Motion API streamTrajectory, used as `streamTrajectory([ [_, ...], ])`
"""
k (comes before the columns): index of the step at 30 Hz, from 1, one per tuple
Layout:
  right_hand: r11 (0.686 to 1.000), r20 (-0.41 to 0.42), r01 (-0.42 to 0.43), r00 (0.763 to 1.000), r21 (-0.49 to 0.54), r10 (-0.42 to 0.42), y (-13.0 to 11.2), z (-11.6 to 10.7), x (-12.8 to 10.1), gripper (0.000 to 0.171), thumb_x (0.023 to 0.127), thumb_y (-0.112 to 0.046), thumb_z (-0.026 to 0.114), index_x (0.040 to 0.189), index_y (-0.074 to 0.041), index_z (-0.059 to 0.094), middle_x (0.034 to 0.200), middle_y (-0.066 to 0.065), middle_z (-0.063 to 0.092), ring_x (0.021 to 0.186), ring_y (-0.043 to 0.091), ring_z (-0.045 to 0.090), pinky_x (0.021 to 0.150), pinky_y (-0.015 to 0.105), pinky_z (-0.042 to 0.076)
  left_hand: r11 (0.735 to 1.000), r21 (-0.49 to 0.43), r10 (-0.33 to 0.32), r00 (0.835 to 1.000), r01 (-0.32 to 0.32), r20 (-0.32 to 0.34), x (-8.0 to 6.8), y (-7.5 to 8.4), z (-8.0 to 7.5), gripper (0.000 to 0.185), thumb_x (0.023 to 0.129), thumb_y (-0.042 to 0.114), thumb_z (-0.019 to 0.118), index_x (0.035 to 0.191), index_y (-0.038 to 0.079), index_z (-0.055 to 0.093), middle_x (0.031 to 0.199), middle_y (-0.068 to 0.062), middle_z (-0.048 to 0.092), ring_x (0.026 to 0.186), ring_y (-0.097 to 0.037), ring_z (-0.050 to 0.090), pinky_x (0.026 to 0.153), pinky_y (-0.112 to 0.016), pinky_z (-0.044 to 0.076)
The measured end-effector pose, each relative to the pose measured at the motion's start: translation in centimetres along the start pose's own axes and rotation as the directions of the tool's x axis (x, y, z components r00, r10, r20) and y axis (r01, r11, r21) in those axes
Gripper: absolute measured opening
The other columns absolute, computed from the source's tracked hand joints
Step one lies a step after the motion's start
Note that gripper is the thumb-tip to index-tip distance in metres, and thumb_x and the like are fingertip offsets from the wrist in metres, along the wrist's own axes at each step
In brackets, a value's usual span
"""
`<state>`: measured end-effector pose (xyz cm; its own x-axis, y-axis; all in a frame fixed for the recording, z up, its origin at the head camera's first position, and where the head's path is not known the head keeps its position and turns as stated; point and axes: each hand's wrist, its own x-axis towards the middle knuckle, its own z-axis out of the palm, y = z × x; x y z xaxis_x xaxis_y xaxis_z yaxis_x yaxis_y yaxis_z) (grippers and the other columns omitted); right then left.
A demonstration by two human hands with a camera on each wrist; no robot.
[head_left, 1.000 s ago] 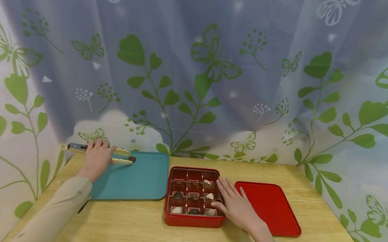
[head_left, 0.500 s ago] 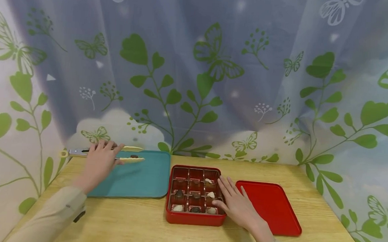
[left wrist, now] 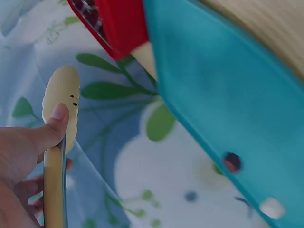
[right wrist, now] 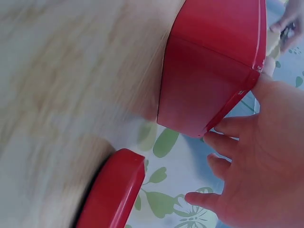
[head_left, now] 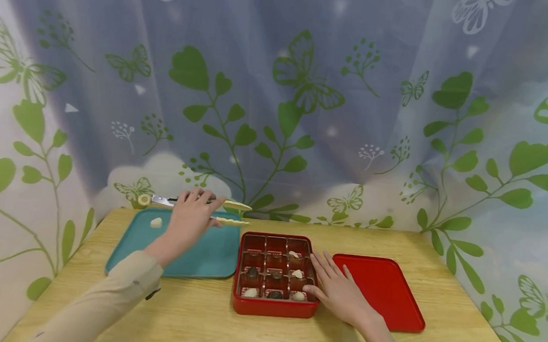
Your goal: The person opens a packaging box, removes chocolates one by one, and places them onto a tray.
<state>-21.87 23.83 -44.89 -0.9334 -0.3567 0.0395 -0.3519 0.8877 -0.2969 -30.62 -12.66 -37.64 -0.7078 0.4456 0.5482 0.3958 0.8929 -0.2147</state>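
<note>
Left hand [head_left: 189, 219]: cream tongs [head_left: 226, 212] are gripped by curled fingers, held left of and behind the red compartment box [head_left: 272, 307].
Right hand [head_left: 339, 292]: laid flat, fingers straight, on the box's right edge.
Tong tips: nothing is held.

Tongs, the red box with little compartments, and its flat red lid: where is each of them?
tongs [head_left: 233, 213]: head view, on the pale tips past the left hand's fingers.
red box [head_left: 274, 308]: head view, on its near outer wall.
red lid [head_left: 380, 290]: head view, on its bare flat middle.
</note>
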Motion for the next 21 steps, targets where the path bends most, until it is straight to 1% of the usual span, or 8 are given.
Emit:
streamTrajectory([
  [5, 1.000, -0.009, 0.005, 1.000, -0.008, -0.005, 0.1, 0.1, -0.1, 0.080, 0.101, -0.051, 0.054, 0.162, -0.009, 0.023, 0.169, 0.008, 0.016, 0.155, 0.035, 0.012, 0.117, 0.070, 0.013, 0.992, -0.008, 0.125, 0.989, -0.126, -0.080, 2.4, 2.6, 0.6, 0.060, 0.082, 0.046, 0.077, 0.137, 0.026, 0.065, 0.119, -0.002, 0.065, 0.112, -0.025, 0.055, 0.092, -0.044, 0.045],
  [8, 1.000, -0.008, 0.004, 1.000, -0.008, -0.004, 0.2, 0.2, -0.1, 0.081, 0.101, -0.052, 0.053, 0.162, -0.009, 0.023, 0.169, 0.008, 0.015, 0.155, 0.035, 0.012, 0.117, 0.070, 0.013, 0.947, -0.169, 0.266, 0.961, -0.275, -0.073, 5.3, 2.1, 7.6, 0.065, 0.087, 0.055, 0.069, 0.146, 0.032, 0.055, 0.124, 0.003, 0.057, 0.113, -0.016, 0.047, 0.094, -0.035, 0.039],
  [9, 1.000, -0.005, 0.001, 1.000, -0.009, -0.001, 0.2, 0.2, -0.1, 0.081, 0.101, -0.053, 0.052, 0.163, -0.010, 0.022, 0.169, 0.008, 0.015, 0.155, 0.034, 0.012, 0.118, 0.069, 0.013, 0.929, -0.210, 0.310, 0.951, -0.306, -0.016, 6.4, 2.1, 9.8, 0.068, 0.088, 0.055, 0.069, 0.149, 0.031, 0.052, 0.128, 0.003, 0.055, 0.114, -0.014, 0.046, 0.095, -0.033, 0.039],
  [12, 1.000, -0.010, -0.001, 1.000, -0.009, 0.001, 0.3, 0.3, -0.2, 0.081, 0.101, -0.053, 0.052, 0.162, -0.010, 0.023, 0.169, 0.009, 0.016, 0.155, 0.034, 0.013, 0.117, 0.069, 0.013, 0.890, -0.259, 0.395, 0.918, -0.374, 0.033, 8.5, 3.0, 13.8, 0.070, 0.089, 0.057, 0.068, 0.151, 0.030, 0.049, 0.129, 0.001, 0.054, 0.116, -0.016, 0.044, 0.099, -0.033, 0.038],
  [15, 1.000, -0.017, 0.002, 1.000, -0.013, -0.002, 0.3, 0.3, -0.2, 0.080, 0.101, -0.053, 0.053, 0.162, -0.010, 0.023, 0.168, 0.009, 0.017, 0.155, 0.035, 0.014, 0.117, 0.070, 0.014, 0.926, -0.041, 0.376, 0.926, -0.374, 0.035, 8.1, 6.7, 8.2, 0.063, 0.085, 0.043, 0.078, 0.143, 0.026, 0.059, 0.127, -0.002, 0.060, 0.117, -0.025, 0.050, 0.102, -0.042, 0.043],
  [16, 1.000, -0.017, 0.002, 1.000, -0.014, -0.002, 0.3, 0.3, -0.2, 0.080, 0.101, -0.053, 0.052, 0.162, -0.010, 0.023, 0.168, 0.008, 0.017, 0.155, 0.034, 0.014, 0.117, 0.070, 0.014, 0.932, 0.039, 0.362, 0.932, -0.362, -0.004, 7.6, 7.9, 6.1, 0.059, 0.084, 0.043, 0.079, 0.138, 0.029, 0.063, 0.123, -0.001, 0.062, 0.116, -0.025, 0.051, 0.102, -0.041, 0.043],
  [17, 1.000, -0.015, 0.001, 1.000, -0.015, -0.001, 0.3, 0.3, -0.1, 0.080, 0.102, -0.053, 0.052, 0.163, -0.011, 0.023, 0.169, 0.007, 0.016, 0.155, 0.034, 0.014, 0.118, 0.069, 0.014, 0.934, 0.096, 0.346, 0.938, -0.345, 0.006, 7.4, 9.0, 4.2, 0.057, 0.081, 0.039, 0.083, 0.134, 0.028, 0.067, 0.123, -0.001, 0.064, 0.117, -0.026, 0.053, 0.103, -0.043, 0.044],
  [21, 1.000, -0.006, -0.005, 1.000, -0.021, 0.005, 0.4, 0.3, 0.0, 0.080, 0.102, -0.054, 0.051, 0.163, -0.012, 0.023, 0.169, 0.007, 0.015, 0.156, 0.032, 0.013, 0.118, 0.069, 0.014, 0.907, 0.211, 0.363, 0.931, -0.364, 0.044, 7.3, 11.4, 1.4, 0.044, 0.084, 0.036, 0.082, 0.126, 0.034, 0.070, 0.123, 0.005, 0.065, 0.118, -0.020, 0.053, 0.107, -0.037, 0.042],
])
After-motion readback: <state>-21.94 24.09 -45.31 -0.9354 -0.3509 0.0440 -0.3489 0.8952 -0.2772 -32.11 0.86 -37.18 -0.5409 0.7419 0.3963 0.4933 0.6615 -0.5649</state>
